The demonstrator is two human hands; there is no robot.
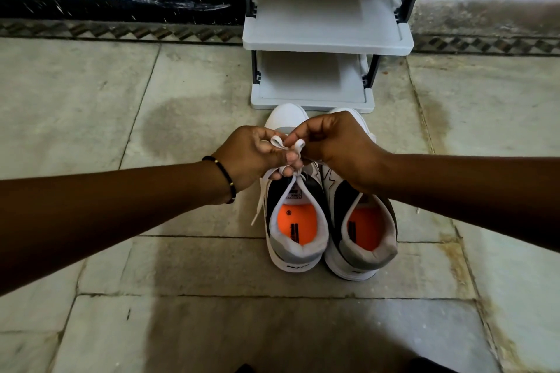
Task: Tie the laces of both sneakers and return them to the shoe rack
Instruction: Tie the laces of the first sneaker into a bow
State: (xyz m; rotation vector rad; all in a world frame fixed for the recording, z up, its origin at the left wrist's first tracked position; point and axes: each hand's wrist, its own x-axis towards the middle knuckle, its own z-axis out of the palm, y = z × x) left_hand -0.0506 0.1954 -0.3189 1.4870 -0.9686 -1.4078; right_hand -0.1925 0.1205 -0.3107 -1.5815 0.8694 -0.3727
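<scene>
- Head view: sneakers stand side by side on the stone floor (212, 266), heels toward the wearer, toes just short of the grey shoe rack (327, 36), whose two visible shelves are bare
- Left hand (251, 154) and right hand (336, 145) meet over the left sneaker (295, 239); each grip is pinched shut on a loop of its white lace (285, 144), the loops touching above the tongue
- One loose lace end trails down the left sneaker's outer side to the floor
- Right sneaker (360, 242) sits under the right forearm; its laces are hidden, so tied or not, I cannot tell
- Relation that matters: the knot lies directly below both grips, on the shoe's long axis, which runs away toward the rack; both hands are equally near
- Judgement: the bow is mid-forming; pulling the loops apart sideways should cinch it
</scene>
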